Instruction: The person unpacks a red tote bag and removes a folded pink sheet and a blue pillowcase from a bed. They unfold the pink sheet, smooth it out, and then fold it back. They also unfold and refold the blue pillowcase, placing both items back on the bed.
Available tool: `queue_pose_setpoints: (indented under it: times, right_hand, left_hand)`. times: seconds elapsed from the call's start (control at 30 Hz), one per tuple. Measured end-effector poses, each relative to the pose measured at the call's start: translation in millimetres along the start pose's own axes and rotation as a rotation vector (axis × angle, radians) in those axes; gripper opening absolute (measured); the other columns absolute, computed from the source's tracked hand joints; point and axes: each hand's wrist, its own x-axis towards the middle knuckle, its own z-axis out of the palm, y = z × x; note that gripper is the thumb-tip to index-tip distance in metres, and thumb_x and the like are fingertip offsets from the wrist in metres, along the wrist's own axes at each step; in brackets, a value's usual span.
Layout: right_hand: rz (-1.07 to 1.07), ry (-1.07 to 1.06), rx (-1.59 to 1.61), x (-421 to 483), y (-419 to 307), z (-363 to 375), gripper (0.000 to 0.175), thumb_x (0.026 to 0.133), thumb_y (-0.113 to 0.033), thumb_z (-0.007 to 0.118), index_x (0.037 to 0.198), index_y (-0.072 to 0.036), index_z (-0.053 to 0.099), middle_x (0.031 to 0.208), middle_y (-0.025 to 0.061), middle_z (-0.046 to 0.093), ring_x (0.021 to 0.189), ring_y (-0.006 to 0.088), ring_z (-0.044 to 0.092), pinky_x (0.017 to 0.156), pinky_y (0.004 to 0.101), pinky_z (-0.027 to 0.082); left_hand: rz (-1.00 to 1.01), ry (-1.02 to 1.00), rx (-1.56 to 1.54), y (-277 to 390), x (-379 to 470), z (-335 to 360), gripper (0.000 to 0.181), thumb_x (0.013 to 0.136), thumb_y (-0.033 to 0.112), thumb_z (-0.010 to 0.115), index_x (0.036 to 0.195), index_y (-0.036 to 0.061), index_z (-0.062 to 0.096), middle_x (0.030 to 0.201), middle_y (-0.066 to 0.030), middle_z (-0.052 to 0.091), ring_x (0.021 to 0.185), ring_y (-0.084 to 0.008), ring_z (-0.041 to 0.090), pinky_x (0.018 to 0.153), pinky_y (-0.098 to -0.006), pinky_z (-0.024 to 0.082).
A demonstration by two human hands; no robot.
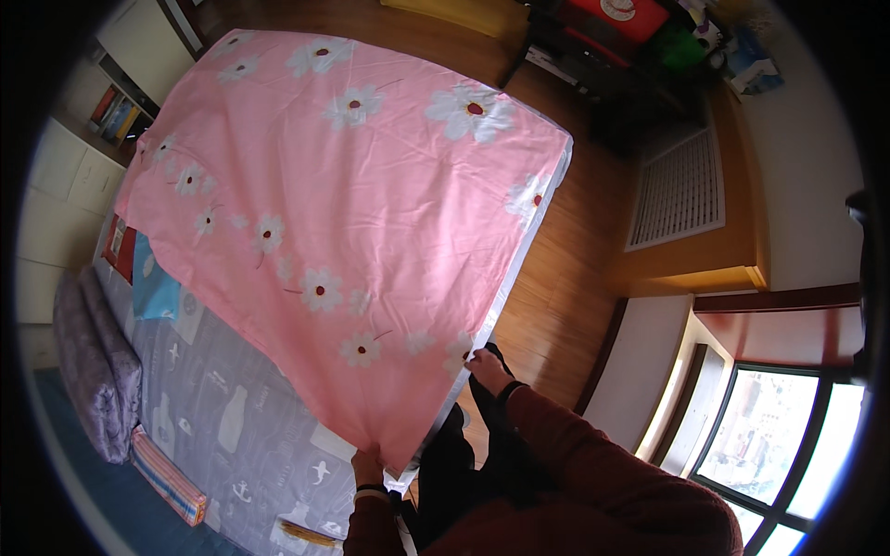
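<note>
A pink cloth with white flowers (389,229), likely a quilt cover or sheet, lies spread over much of a bed. My left hand (368,470) grips its near corner area, where the cloth bunches into folds. Further right, my right hand (488,370) pinches the cloth's right edge, along which a pale border (518,260) shows. Beneath the cloth is a grey patterned bed sheet (233,417), visible at the lower left.
A folded grey-purple blanket (101,368), a striped folded cloth (168,476), a bed brush (309,534) and a light blue item (153,281) lie on the bed. Cabinets (55,201) stand left. A wood-framed vent grille (678,191) and a window (758,431) are right.
</note>
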Motion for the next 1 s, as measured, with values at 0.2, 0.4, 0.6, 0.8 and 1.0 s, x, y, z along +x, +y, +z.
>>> queue_pose_setpoints:
  times: [0.2, 0.4, 0.6, 0.8, 1.0]
  right_hand:
    - [0.316, -0.061, 0.836, 72, -13, -30, 0.030, 0.091, -0.033, 0.065, 0.110, -0.010, 0.064, 0.092, 0.0023, 0.068, 0.086, 0.0183, 0.063, 0.076, 0.0406, 0.050]
    - [0.171, -0.062, 1.448, 157, -35, -93, 0.036, 0.106, -0.033, 0.045, 0.120, -0.005, 0.063, 0.107, 0.0075, 0.070, 0.094, 0.0229, 0.066, 0.086, 0.0406, 0.054]
    - [-0.125, -0.144, 1.416, 233, -58, -174, 0.043, 0.107, -0.035, 0.049, 0.134, -0.003, 0.054, 0.127, 0.0100, 0.064, 0.118, 0.0234, 0.061, 0.105, 0.0373, 0.049]
    - [-0.033, 0.209, 1.253, 305, -91, -260, 0.033, 0.092, -0.011, 0.068, 0.123, -0.003, 0.062, 0.107, 0.0071, 0.067, 0.091, 0.0184, 0.065, 0.074, 0.0329, 0.053]
    - [-0.061, 0.386, 0.927, 351, -84, -317, 0.013, 0.085, -0.007, 0.068, 0.097, -0.003, 0.066, 0.067, -0.0013, 0.057, 0.049, 0.0093, 0.045, 0.045, 0.0291, 0.035]
  left_hand:
    - [0.532, -0.008, 0.777, 17, -23, -8, 0.032, 0.092, 0.019, 0.069, 0.116, -0.0016, 0.068, 0.097, -0.0065, 0.069, 0.085, -0.0202, 0.065, 0.070, -0.0366, 0.054]
    - [-0.059, 0.063, 0.034, 36, -39, 5, 0.038, 0.092, 0.022, 0.071, 0.120, -0.0027, 0.065, 0.098, -0.0070, 0.069, 0.082, -0.0197, 0.065, 0.068, -0.0343, 0.054]
    - [-0.063, 0.117, 0.092, 38, -42, 16, 0.029, 0.091, 0.014, 0.070, 0.116, -0.0013, 0.069, 0.094, -0.0042, 0.070, 0.077, -0.0150, 0.064, 0.065, -0.0301, 0.052]
    - [-0.150, 0.209, -0.146, 50, -57, 23, 0.030, 0.085, 0.009, 0.070, 0.113, -0.0033, 0.071, 0.094, -0.0084, 0.071, 0.078, -0.0190, 0.067, 0.066, -0.0342, 0.056]
    - [-0.428, 0.381, -0.163, 54, -59, 36, 0.024, 0.081, 0.009, 0.071, 0.100, -0.0040, 0.071, 0.085, -0.0084, 0.070, 0.074, -0.0220, 0.069, 0.064, -0.0371, 0.059]
